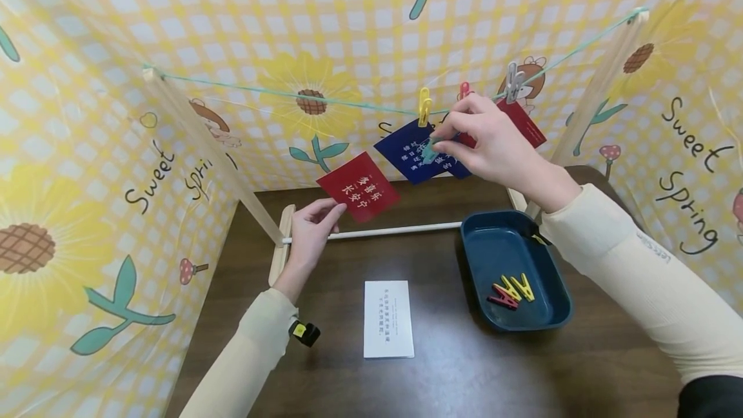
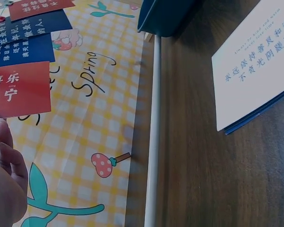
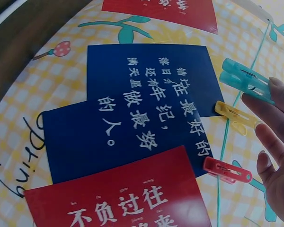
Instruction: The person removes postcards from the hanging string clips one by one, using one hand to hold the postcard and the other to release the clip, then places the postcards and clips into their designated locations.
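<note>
My left hand [image 1: 310, 231] pinches the lower left edge of a red card [image 1: 361, 187] with white characters, held below the string. Between thumb and fingers my right hand [image 1: 493, 140] pinches a teal clothespin [image 3: 246, 79], in front of the hanging cards. On the green string [image 1: 261, 91] hang a blue card [image 1: 400, 147] under a yellow clothespin [image 1: 425, 107], another blue card [image 3: 123, 137] with a red clothespin [image 3: 227, 170], and a red card [image 1: 525, 124] under a grey clothespin [image 1: 513, 82]. In the head view my right hand covers part of the cards.
A blue tray [image 1: 560, 321] on the right holds several yellow and red clothespins [image 1: 511, 290]. A stack of cards with a white one on top [image 1: 389, 319] lies on the brown table [image 1: 453, 373]. Wooden posts [image 1: 215, 160] carry the string, with a white rod [image 1: 400, 229] between their feet.
</note>
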A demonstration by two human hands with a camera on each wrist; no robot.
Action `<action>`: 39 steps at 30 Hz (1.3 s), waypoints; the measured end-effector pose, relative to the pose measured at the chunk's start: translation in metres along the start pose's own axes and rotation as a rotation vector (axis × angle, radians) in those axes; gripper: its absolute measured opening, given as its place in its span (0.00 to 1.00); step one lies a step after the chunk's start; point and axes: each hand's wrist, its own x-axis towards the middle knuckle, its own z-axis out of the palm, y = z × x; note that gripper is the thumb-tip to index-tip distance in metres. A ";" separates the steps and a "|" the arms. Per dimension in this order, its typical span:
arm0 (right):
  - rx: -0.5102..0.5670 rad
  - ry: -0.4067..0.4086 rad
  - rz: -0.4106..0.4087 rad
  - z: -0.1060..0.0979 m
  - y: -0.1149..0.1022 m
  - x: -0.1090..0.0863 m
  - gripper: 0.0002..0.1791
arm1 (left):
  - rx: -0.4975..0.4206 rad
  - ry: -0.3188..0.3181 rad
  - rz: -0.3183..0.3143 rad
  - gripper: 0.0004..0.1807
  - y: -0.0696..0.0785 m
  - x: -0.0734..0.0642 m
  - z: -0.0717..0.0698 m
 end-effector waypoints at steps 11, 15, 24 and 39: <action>-0.021 -0.041 0.017 0.002 0.002 -0.012 0.11 | 0.016 -0.018 -0.021 0.10 -0.007 -0.008 -0.001; -0.023 -0.052 0.027 0.002 -0.001 -0.016 0.12 | 0.020 -0.022 -0.039 0.10 -0.006 -0.010 0.000; -0.026 -0.076 0.050 0.003 -0.007 -0.026 0.14 | 0.057 -0.043 -0.102 0.10 -0.009 -0.015 -0.001; -0.043 -0.113 0.086 0.007 -0.004 -0.040 0.17 | 0.050 -0.059 -0.058 0.08 -0.012 -0.023 -0.004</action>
